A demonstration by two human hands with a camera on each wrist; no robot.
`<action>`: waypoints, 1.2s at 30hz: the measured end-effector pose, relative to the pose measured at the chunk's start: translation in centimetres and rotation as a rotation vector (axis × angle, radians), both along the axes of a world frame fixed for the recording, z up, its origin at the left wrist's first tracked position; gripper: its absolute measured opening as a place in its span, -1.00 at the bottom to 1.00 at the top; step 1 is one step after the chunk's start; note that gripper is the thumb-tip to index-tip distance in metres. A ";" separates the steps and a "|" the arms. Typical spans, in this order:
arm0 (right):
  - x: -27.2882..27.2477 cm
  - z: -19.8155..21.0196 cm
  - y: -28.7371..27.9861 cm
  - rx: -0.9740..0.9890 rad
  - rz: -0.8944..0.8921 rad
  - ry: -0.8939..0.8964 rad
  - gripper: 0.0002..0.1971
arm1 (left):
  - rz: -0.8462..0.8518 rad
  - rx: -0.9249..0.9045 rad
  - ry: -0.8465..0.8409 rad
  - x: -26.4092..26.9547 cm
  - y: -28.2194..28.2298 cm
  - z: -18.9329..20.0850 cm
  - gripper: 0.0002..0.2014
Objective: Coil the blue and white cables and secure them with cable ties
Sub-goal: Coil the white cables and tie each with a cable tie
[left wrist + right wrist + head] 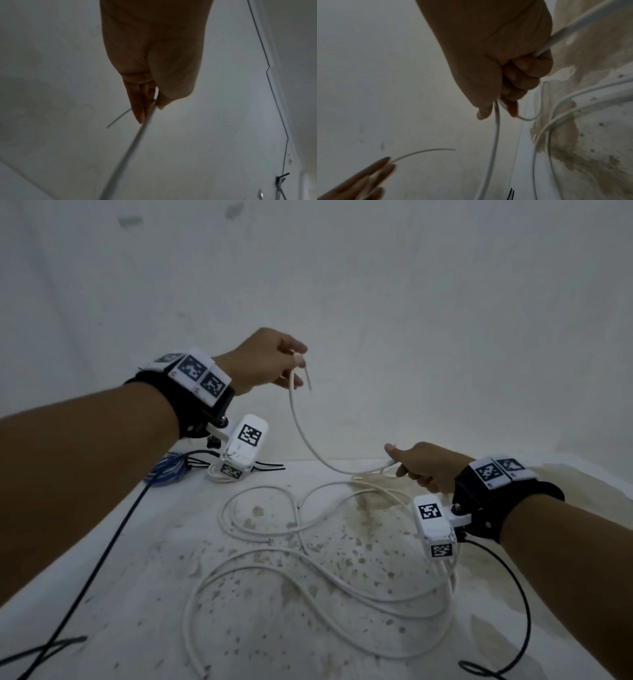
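A long white cable [308, 573] lies in loose loops across the stained white surface. My left hand [270, 361] is raised and pinches the cable near its free end [118, 119], which sticks out past the fingers. From there the cable [301, 433] sags down to my right hand [421, 467], whose curled fingers [520, 81] grip it low over the surface. The blue cable [168, 470] sits coiled at the far left, behind my left wrist camera. Black cable ties [267, 466] lie beside it.
A white wall [376, 302] rises right behind the work surface [137, 594]. Black leads [99, 556] from the wrist cameras trail over the surface on the left and on the right [520, 604]. A brownish stain [373, 494] marks the cover.
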State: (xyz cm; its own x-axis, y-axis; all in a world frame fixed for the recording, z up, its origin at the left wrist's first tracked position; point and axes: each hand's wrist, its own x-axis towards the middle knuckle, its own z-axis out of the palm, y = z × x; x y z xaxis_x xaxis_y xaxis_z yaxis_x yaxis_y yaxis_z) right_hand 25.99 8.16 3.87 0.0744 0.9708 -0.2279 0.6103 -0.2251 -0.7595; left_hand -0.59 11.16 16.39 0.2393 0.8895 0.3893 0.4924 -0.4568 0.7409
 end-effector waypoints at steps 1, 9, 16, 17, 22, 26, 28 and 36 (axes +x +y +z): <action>0.0 0.7 -0.3 -0.021 0.039 -0.027 -0.32 | 0.034 -0.015 0.019 0.1 0.4 -0.9 -0.66; 0.7 5.1 -2.5 0.001 0.052 0.149 -0.51 | -0.021 -0.090 -0.056 3.6 5.0 -7.0 -0.33; 1.7 3.4 -2.8 0.040 -0.098 0.277 -0.61 | 0.155 0.148 -0.071 7.1 4.2 -8.2 -0.58; 1.5 2.8 -2.6 0.055 -0.139 0.276 -0.61 | 0.166 0.166 -0.008 7.1 3.3 -8.1 -0.70; 0.0 2.6 -0.5 0.039 -0.165 0.818 -0.61 | -0.098 -0.402 0.349 6.6 -2.7 -8.8 -0.51; -1.1 4.1 0.6 0.050 -0.145 1.074 -0.62 | -0.279 -0.618 0.565 6.8 -6.4 -11.3 -0.36; -1.2 5.0 1.0 0.083 -0.180 1.271 -0.69 | -0.354 -0.642 0.452 7.4 -7.0 -12.6 -0.39; 1.0 3.6 0.7 0.152 -0.296 0.942 -0.69 | -0.438 -0.266 0.529 7.6 -7.7 -13.3 -0.71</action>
State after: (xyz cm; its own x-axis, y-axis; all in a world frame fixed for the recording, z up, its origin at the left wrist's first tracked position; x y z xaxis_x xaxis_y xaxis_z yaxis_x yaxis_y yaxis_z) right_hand 26.97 8.89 7.48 0.1707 0.9661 -0.1937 -0.3208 -0.1314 -0.9380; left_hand 7.02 3.51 3.08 0.6906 0.7174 -0.0922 0.6284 -0.5319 0.5676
